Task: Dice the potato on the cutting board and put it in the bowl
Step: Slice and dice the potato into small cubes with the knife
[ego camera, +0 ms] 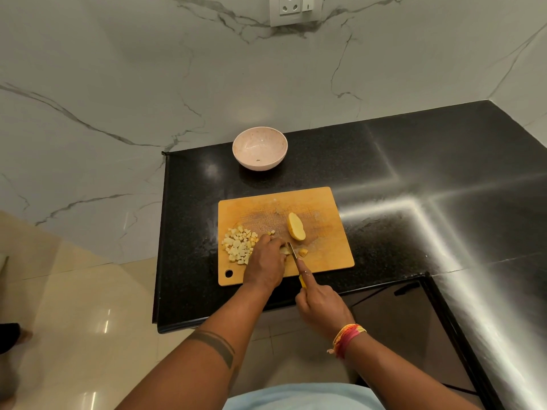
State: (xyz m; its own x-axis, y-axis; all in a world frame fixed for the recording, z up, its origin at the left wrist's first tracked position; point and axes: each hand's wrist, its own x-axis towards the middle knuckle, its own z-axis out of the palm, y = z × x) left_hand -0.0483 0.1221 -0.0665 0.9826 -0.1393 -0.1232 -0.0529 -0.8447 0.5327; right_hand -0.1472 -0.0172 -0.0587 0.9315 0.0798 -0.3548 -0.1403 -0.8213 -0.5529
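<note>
Potato pieces [284,249] lie on the cutting board [325,202], pinned under the curled fingers of the left hand [266,261], while the right hand [321,306] grips a yellow-handled knife [294,257] whose blade rests against them. Beside that left hand sits a pile of pale diced cubes [238,245], and an uncut potato half [296,226] lies mid-board. Beyond the board, well apart, stands the pink bowl [260,134], with no potato in it.

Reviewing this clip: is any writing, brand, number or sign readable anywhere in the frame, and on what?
None readable.
The wall socket and switch plate shows no legible marking.
The bowl, cutting board and knife carry no visible text.
The band tattoo on the left forearm is a plain pattern, not lettering.
</note>
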